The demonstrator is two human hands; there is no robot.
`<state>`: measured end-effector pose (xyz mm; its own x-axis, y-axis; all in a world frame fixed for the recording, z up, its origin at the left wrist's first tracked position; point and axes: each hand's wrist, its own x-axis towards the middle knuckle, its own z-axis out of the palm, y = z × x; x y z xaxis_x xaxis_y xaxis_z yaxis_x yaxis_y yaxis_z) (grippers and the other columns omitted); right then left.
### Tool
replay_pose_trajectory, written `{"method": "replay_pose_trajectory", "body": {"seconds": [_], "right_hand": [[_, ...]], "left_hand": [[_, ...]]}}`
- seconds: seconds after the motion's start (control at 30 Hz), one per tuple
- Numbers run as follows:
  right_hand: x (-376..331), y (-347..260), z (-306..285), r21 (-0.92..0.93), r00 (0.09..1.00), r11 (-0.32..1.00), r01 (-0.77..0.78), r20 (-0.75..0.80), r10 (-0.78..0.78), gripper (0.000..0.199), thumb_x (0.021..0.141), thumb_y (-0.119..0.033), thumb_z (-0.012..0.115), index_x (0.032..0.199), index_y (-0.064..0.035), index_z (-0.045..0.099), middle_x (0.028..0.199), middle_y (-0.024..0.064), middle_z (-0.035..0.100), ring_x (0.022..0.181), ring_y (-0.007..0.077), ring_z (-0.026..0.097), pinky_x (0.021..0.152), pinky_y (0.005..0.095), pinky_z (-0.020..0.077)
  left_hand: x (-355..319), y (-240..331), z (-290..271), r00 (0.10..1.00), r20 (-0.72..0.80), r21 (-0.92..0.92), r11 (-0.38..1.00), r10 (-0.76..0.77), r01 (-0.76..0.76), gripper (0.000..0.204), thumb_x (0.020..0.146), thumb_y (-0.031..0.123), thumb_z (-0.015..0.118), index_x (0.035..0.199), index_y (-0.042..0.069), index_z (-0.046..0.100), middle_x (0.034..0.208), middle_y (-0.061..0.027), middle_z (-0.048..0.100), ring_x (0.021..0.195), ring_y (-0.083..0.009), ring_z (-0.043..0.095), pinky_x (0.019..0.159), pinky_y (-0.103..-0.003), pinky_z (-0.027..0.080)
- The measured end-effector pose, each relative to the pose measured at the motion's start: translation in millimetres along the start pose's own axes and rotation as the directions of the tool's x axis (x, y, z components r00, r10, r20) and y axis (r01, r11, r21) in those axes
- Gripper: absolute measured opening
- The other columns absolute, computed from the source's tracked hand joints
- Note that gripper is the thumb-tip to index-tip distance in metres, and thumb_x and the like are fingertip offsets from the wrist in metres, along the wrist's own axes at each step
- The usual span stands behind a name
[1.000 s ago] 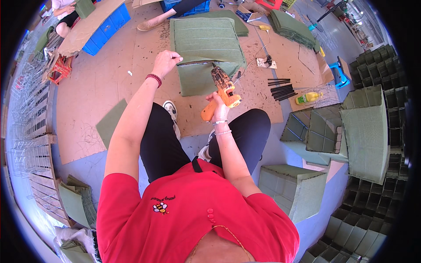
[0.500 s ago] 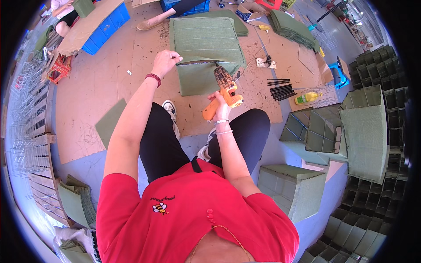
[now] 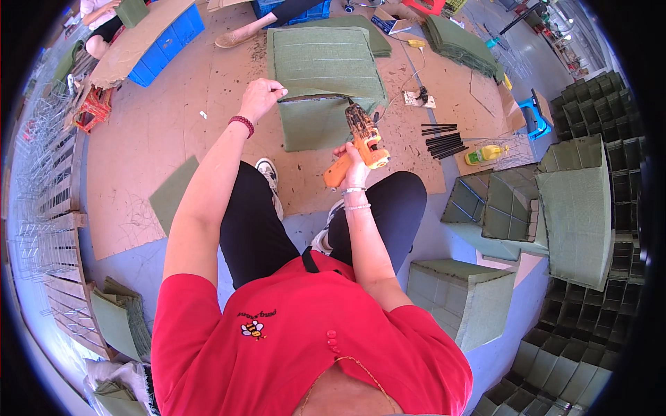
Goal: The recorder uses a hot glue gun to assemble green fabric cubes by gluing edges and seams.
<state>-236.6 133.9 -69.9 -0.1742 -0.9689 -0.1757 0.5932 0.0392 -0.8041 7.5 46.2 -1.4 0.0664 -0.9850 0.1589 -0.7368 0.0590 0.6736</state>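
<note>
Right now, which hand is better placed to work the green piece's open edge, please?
Probably the right hand: it holds the orange glue gun, nozzle by the green piece's edge; the left hand is at one end.

A green, fabric-like piece, box-shaped and crossed by pale lines, is laid on brown cardboard, its dark-lined near edge parted. An orange glue gun, blackened toward its nozzle, is held tilted, tip at that edge.

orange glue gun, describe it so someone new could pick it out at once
In the upper middle, a big green panel lies over brown cardboard. Near its lower right, the right hand grips the glue gun. Its orange body and black-smeared front set it apart from the thin black sticks.
</note>
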Motion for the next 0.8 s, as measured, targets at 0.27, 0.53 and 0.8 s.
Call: {"method": "replay_pose_trajectory", "body": {"seconds": [0.27, 0.53, 0.8], "right_hand": [[3, 2, -4, 0.010, 1.000, 1.000, -0.010, 0.002, 0.010, 0.010, 0.082, -0.008, 0.055, 0.088, -0.0017, 0.052, 0.070, 0.0061, 0.054, 0.066, 0.0190, 0.055, 0.068, 0.0324, 0.0472], [7, -1, -8, 0.034, 1.000, 0.999, -0.012, -0.016, 0.012, 0.011, 0.082, -0.007, 0.056, 0.090, -0.0028, 0.051, 0.070, 0.0049, 0.054, 0.064, 0.0174, 0.056, 0.065, 0.0308, 0.0463], [-6, 0, 0, -0.036, 0.999, 0.999, -0.038, 0.018, 0.039, 0.008, 0.082, -0.008, 0.056, 0.085, -0.0031, 0.052, 0.068, 0.0055, 0.054, 0.064, 0.0187, 0.056, 0.065, 0.0311, 0.0458]], "left_hand": [[-2, 1, 1, 0.997, -0.046, -0.007, 0.998, 0.057, -0.057, 0.019, 0.077, 0.021, 0.064, 0.084, 0.003, 0.067, 0.075, -0.0148, 0.065, 0.069, -0.0260, 0.061, 0.067, -0.035, 0.046], [-2, 0, 1, 1.000, -0.025, -0.014, 1.000, 0.012, -0.013, 0.015, 0.076, 0.021, 0.064, 0.084, 0.009, 0.069, 0.077, -0.0134, 0.065, 0.074, -0.0280, 0.062, 0.069, -0.037, 0.047], [-3, 3, 3, 0.998, -0.049, -0.002, 0.999, 0.038, -0.038, 0.018, 0.077, 0.020, 0.064, 0.084, 0.004, 0.068, 0.075, -0.0140, 0.065, 0.068, -0.0259, 0.061, 0.066, -0.035, 0.046]]}}
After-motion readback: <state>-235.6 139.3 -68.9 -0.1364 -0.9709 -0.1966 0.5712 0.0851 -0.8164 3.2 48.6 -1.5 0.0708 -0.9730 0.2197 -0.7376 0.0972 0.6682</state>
